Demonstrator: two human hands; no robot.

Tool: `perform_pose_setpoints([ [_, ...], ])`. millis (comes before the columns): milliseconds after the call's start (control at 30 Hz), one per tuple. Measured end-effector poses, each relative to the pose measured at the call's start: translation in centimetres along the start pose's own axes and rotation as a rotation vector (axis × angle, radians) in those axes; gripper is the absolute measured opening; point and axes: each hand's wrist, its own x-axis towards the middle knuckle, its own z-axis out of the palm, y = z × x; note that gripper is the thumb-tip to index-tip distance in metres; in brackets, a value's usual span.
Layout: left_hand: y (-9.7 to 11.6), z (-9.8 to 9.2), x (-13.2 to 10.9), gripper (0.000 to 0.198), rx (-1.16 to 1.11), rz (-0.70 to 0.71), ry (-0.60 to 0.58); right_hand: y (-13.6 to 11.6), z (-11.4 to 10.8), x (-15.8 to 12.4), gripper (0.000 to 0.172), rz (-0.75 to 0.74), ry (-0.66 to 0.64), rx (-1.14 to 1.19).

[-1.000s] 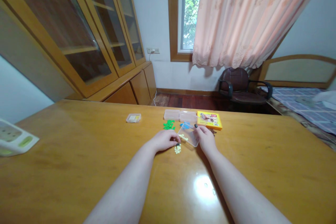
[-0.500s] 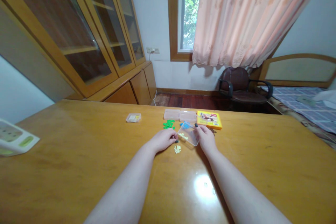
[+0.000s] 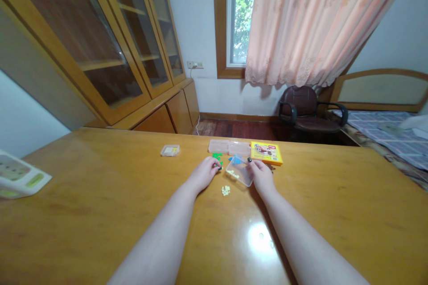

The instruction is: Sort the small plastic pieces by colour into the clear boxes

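Observation:
My right hand (image 3: 263,178) grips the right side of a clear plastic box (image 3: 241,173), which is tilted and has pale yellow pieces (image 3: 233,173) inside. My left hand (image 3: 205,173) is just left of the box, fingertips pinched together around something small and pale, too small to name. It partly covers the green pieces (image 3: 217,156). Blue pieces (image 3: 236,159) lie behind the clear box. A small pile of pale yellow pieces (image 3: 225,190) rests on the table in front of it.
On the wooden table (image 3: 133,213), an opened clear case (image 3: 219,146) stands behind the pieces, beside a yellow box (image 3: 267,152). A small clear container (image 3: 170,150) sits to the left. A white power strip (image 3: 23,176) is at the far left edge.
My left hand has moved slightly left and away from me, from beside the pale pile to over the green pieces. My right hand and the clear box have barely moved.

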Motion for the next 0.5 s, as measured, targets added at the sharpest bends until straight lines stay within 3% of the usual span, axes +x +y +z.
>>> perform_pose_setpoints([
  [200,1.0,0.1,0.0,0.012,-0.069,0.085,0.186,0.2,0.0,-0.1,0.035,-0.027,-0.019,-0.018],
  [500,2.4,1.3,-0.3,0.012,-0.094,0.181,0.139,0.6,-0.1,0.1,0.035,-0.039,-0.029,-0.039],
])
